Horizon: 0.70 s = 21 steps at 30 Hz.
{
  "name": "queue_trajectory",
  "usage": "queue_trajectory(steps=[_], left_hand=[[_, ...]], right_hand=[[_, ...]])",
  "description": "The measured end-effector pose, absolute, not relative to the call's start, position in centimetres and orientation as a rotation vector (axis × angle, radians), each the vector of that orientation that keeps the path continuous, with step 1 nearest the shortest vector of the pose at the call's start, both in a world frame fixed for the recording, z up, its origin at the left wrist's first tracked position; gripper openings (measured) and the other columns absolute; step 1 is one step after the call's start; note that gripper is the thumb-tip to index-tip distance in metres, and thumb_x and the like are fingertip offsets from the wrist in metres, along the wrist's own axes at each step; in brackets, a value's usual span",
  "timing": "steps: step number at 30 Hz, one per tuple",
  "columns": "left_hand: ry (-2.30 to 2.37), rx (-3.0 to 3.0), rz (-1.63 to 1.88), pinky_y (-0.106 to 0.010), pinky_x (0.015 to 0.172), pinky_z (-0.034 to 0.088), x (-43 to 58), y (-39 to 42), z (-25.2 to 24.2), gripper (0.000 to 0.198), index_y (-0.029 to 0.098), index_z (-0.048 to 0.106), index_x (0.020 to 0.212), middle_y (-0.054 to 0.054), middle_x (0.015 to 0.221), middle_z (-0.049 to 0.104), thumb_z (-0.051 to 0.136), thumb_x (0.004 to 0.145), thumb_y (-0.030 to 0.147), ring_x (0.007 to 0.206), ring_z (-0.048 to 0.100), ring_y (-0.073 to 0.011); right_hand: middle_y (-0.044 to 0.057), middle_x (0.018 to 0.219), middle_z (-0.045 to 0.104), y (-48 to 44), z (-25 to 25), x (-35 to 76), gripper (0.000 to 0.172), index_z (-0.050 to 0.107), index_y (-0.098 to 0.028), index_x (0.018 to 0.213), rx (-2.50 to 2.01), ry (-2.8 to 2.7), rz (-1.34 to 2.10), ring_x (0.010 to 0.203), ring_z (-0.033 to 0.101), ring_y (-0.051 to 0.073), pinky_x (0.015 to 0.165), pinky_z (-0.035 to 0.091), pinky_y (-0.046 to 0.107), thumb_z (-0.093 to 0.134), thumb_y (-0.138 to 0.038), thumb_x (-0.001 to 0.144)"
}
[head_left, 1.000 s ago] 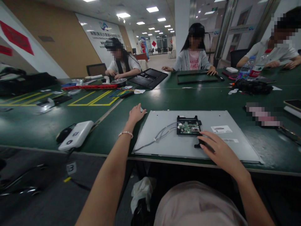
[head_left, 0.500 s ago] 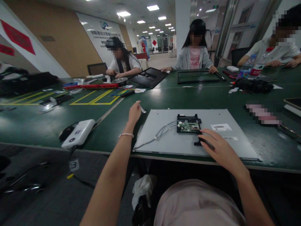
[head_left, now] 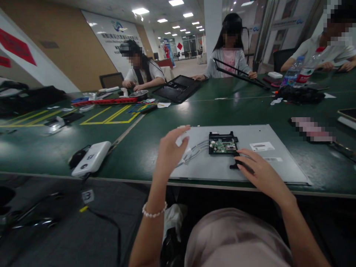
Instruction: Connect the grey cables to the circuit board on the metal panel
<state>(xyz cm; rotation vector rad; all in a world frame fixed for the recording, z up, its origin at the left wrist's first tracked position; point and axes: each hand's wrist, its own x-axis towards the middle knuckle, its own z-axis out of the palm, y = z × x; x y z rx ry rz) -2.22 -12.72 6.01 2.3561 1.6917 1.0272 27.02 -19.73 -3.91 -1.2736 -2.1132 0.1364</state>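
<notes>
A flat grey metal-backed display panel [head_left: 200, 172] lies at the table's front edge. A black plastic frame with a green circuit board [head_left: 224, 145] sits on its middle, and grey cables [head_left: 191, 152] run from it to the left. My left hand [head_left: 170, 154] is raised over the panel's left side, thumb and fingers around a small white strip [head_left: 181, 140] that looks like tape. My right hand [head_left: 260, 170] rests by the black bracket [head_left: 235, 165] below the board, fingers spread and fingertips touching it. What lies beneath those fingers is partly hidden.
A white power bank [head_left: 91, 158] with a cable is at the left table edge. A blurred pink object [head_left: 311, 129] lies to the right. Across the table, people handle a black laptop-like shell [head_left: 178, 89] and a black frame [head_left: 241, 75]; bottles [head_left: 307, 70] stand at right.
My left hand has moved right and nearer, from beside the panel's far left corner to over its left side. My right hand stays put. Across the table, a person has lifted the black frame.
</notes>
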Motion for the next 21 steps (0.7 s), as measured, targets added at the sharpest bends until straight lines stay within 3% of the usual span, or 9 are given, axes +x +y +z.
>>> queue_trajectory(steps=[6, 16, 21], left_hand=[[1.490, 2.294, 0.975, -0.041, 0.114, 0.037, 0.7, -14.7, 0.0, 0.047, 0.021, 0.055, 0.135, -0.005, 0.138, 0.058, 0.051, 0.088, 0.020, 0.131, 0.049, -0.0213], [1.310, 2.223, 1.121, -0.044, 0.120, 0.022, 8.4, -18.0, -0.3, 0.062, 0.023, 0.015, 0.156, -0.009, 0.161, 0.022, 0.038, 0.100, 0.035, 0.148, 0.017, -0.0217], [1.323, 2.292, 1.061, -0.046, 0.120, 0.025, 12.5, -19.7, -1.7, 0.067, 0.021, 0.004, 0.157, -0.012, 0.161, 0.018, 0.035, 0.100, 0.037, 0.149, 0.013, -0.0231]], right_hand=[[0.009, 0.135, 0.057, -19.5, -4.0, 27.1, 0.028, 0.063, -0.025, 0.119, -1.243, -2.114, 0.147, 0.129, 0.050, 0.027, 0.108, 0.043, 0.051, 0.047, -0.029, 0.096], [0.009, 0.132, 0.060, -20.1, -3.0, 27.3, 0.041, 0.049, -0.025, 0.136, -1.239, -1.946, 0.238, 0.122, 0.056, 0.025, 0.104, 0.046, 0.045, 0.048, -0.035, 0.096], [0.009, 0.121, 0.067, -19.9, -3.2, 27.7, 0.039, 0.056, -0.024, 0.129, -1.263, -1.797, 0.387, 0.108, 0.065, 0.026, 0.091, 0.053, 0.041, 0.054, -0.036, 0.092]])
